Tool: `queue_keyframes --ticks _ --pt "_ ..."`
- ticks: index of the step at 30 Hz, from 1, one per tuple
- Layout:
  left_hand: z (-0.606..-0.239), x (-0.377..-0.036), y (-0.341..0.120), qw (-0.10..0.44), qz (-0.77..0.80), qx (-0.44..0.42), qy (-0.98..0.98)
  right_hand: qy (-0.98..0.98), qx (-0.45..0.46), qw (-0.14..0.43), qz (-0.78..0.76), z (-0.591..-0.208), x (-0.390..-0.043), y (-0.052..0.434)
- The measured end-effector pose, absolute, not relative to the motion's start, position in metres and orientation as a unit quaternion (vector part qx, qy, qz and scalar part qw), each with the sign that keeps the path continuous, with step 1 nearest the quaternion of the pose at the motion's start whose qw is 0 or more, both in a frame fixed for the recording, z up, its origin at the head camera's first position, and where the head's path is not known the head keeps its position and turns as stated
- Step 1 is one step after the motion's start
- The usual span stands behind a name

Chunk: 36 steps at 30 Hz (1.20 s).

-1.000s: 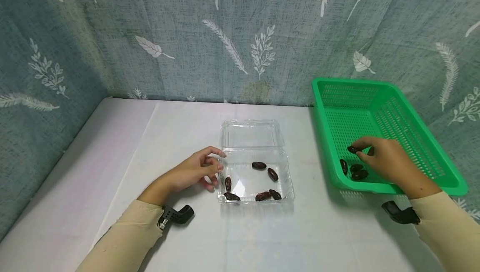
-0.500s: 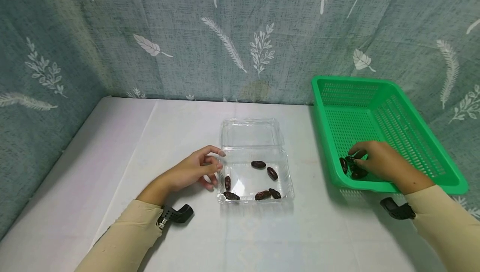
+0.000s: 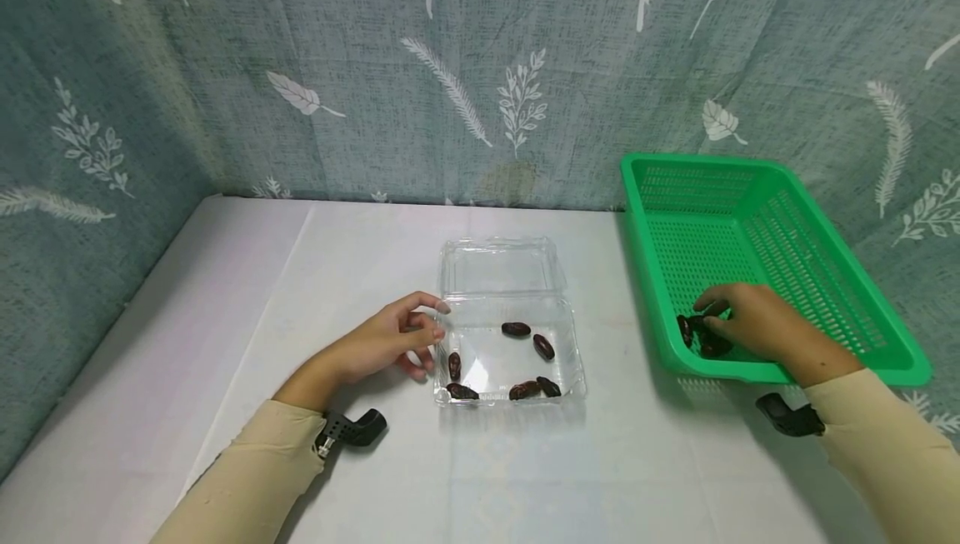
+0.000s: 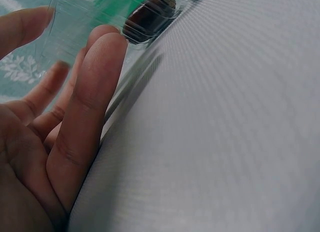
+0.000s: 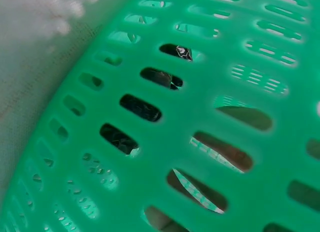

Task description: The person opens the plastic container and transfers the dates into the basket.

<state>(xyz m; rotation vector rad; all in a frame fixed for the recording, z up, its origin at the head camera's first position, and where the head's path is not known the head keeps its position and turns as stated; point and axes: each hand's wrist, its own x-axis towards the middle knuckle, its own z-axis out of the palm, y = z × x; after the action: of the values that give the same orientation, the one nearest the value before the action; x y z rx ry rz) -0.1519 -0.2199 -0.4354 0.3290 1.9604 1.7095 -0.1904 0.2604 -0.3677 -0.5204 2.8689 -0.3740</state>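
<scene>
A clear plastic clamshell box (image 3: 491, 361) lies with its lid folded back, several dark brown dates (image 3: 543, 347) inside. My left hand (image 3: 390, 337) rests at its left side, fingers loosely bent, index fingertip at the rim. In the left wrist view a date (image 4: 149, 19) shows through the clear wall by the fingertips. My right hand (image 3: 753, 323) reaches into the green basket (image 3: 651, 294), thumb and index finger curled at a date (image 3: 697, 323) among several others. The basket's slotted wall (image 5: 165, 97) mostly screens the hand in the right wrist view; dark dates show through the slots.
A white cloth covers the table (image 3: 360, 244). Behind it hangs a grey-green curtain (image 3: 360, 69) with white leaf prints. The basket's tall rim (image 3: 795, 186) stands around the right hand, its far side close to the curtain.
My right hand has lowered the date it pinched above the basket floor, down to the other dates. Over the last half second it barely moves. The left hand stays at the box.
</scene>
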Motion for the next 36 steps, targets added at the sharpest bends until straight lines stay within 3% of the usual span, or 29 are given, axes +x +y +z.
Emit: queue_keyframes --ticks 4,12,20,29,36 --pt "-0.436 -0.151 -0.22 0.257 0.633 0.124 0.72 0.975 -0.169 0.07 -0.13 -0.365 -0.188 0.259" --pt "-0.436 -0.151 -0.221 0.261 0.633 0.124 0.718 0.955 -0.204 -0.17 -0.132 -0.358 -0.172 0.249" --pt "-0.436 -0.152 -0.22 0.258 0.632 0.124 0.72 0.898 -0.266 -0.298 -0.186 -0.347 -0.153 0.212" --pt "-0.434 -0.151 -0.22 0.26 0.635 0.119 0.718 0.844 -0.328 -0.324 -0.273 -0.347 -0.139 0.163" --pt "-0.435 -0.151 -0.22 0.262 0.637 0.121 0.715 0.826 -0.374 -0.297 -0.3 -0.355 -0.137 0.123"
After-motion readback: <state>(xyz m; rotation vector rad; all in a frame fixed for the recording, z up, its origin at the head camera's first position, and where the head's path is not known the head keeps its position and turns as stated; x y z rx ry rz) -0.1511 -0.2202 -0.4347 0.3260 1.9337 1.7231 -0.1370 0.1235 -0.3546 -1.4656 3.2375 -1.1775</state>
